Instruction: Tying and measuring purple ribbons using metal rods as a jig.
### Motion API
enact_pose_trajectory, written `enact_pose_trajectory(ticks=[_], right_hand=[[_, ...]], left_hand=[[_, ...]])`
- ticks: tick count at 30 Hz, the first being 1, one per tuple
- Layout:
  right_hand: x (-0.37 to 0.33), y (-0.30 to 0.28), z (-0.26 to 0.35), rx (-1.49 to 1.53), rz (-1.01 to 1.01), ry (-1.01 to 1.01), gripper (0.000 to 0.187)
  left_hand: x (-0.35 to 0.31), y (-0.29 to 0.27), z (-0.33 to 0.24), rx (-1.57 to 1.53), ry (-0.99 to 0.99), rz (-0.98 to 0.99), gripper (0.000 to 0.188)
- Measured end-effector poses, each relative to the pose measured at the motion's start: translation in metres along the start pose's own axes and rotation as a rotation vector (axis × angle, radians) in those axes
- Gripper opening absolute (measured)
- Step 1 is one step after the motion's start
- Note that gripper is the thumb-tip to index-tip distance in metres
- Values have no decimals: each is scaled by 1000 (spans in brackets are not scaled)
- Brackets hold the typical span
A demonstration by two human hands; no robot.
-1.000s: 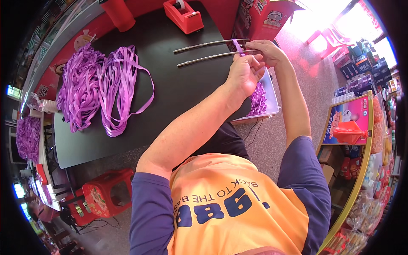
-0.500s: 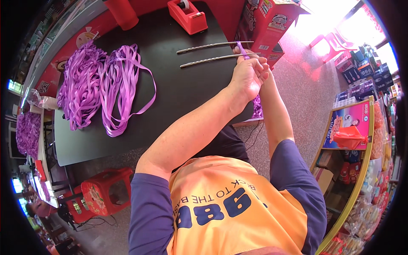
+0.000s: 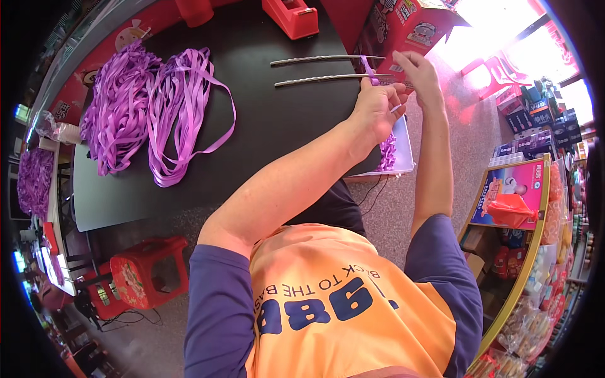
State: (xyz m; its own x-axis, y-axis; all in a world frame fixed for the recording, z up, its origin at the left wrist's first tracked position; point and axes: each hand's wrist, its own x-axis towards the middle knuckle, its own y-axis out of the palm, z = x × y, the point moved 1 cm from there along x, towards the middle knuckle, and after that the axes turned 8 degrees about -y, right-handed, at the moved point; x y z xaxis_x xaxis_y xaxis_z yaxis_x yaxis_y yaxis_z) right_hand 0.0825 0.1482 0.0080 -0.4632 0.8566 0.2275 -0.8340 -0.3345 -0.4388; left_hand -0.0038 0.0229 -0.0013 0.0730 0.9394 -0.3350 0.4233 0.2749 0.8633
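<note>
Two thin twisted metal rods [image 3: 309, 82] stick out side by side over the far right of the dark table. A purple ribbon [image 3: 367, 66] is looped across both near their right ends. My left hand [image 3: 381, 110] is closed at the nearer rod, its fingers curled against the lower part of the ribbon. To the right of the rod tips is my right hand [image 3: 423, 79], thumb and fingers bent together; whatever it pinches is too small to make out. Two large bundles of purple ribbon, one bunched [image 3: 120, 113] and one in long loops [image 3: 179, 120], lie on the table's left.
A red tape dispenser [image 3: 293, 19] stands on the table's far edge. Below my left hand, a pale bin [image 3: 406, 148] holds purple ribbon pieces. Red stools [image 3: 148, 271] are at left. On the right are a printed red carton [image 3: 409, 25] and a yellow-edged display case [image 3: 539, 239].
My right hand has moved right, away from my left hand and the ribbon. My left hand stays at the rods. The whole view has shifted slightly.
</note>
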Motion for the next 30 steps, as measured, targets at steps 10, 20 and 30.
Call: enact_pose_trajectory(ticks=[10, 20, 30], right_hand=[[-8, 43, 95, -1005, 278, -271, 33], [18, 22, 51, -640, 329, -238, 25], [3, 13, 47, -621, 200, -68, 35]], left_hand=[[4, 2, 2, 37, 73, 21, 67], [1, 4, 1, 29, 9, -10, 62], [-4, 4, -1, 69, -2, -50, 58]])
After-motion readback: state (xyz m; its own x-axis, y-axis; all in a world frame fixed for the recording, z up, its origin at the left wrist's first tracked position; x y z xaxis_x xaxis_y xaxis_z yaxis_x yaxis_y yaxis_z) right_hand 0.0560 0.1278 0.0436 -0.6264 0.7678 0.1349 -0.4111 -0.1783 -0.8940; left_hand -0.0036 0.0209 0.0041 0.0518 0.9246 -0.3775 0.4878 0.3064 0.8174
